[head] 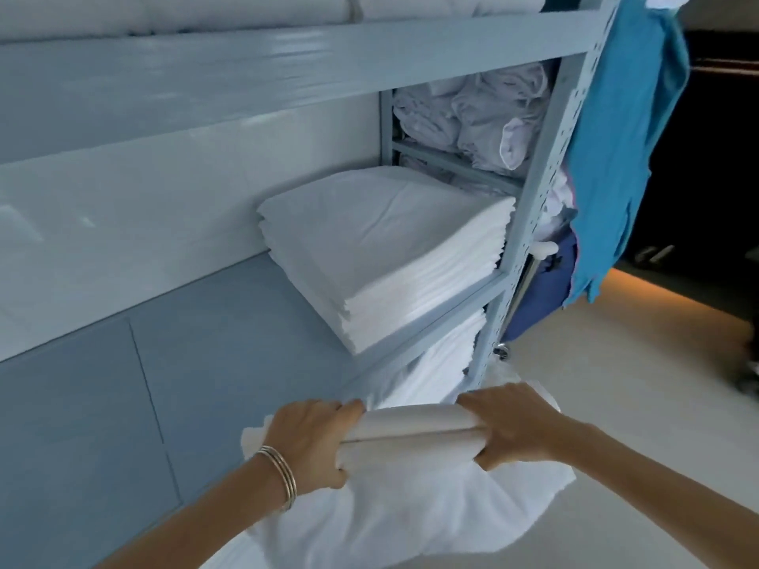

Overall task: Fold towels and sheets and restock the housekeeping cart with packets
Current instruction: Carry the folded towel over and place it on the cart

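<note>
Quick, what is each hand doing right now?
Left hand: grips one end of the folded white towel.
Right hand: grips the towel's other end.

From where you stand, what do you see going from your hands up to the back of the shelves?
Folded white sheet held in both hands → tall stack of flat folded white sheets on the middle shelf → crumpled pale linens stuffed at the back of the shelf.
</note>
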